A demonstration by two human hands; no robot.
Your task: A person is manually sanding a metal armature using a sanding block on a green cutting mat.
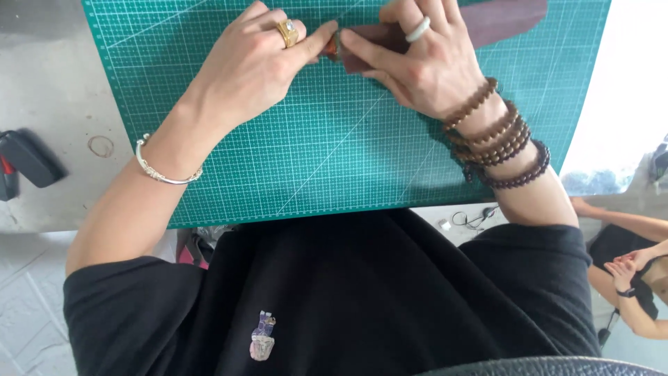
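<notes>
Both Hands Pinch a Dark Leather Piece at the Top of the Cutting Mat

Up at the far edge of the green cutting mat [334, 139], the two hands meet over a piece of dark maroon leather [501, 17]. The left hand [254, 66] wears a gold ring on one finger and a silver bangle at the wrist; its thumb and forefinger are drawn together, pinching a small reddish-brown object [332, 46] right where the leather ends. What that small object is cannot be told, since the fingers hide most of it. The right hand [424, 63] wears a pale ring and several strands of brown and dark beads around the wrist. Its fingers are curled down and closed on the near end of the leather, pressing it against the mat. The fingertips of both hands touch or nearly touch one another.

The leather lies flat on the mat and runs off toward the upper right. The mat rests on a grey table [49, 83], where a black tool [28, 159] sits near the left edge. Another person's arm [637, 268] shows at the lower right.
</notes>
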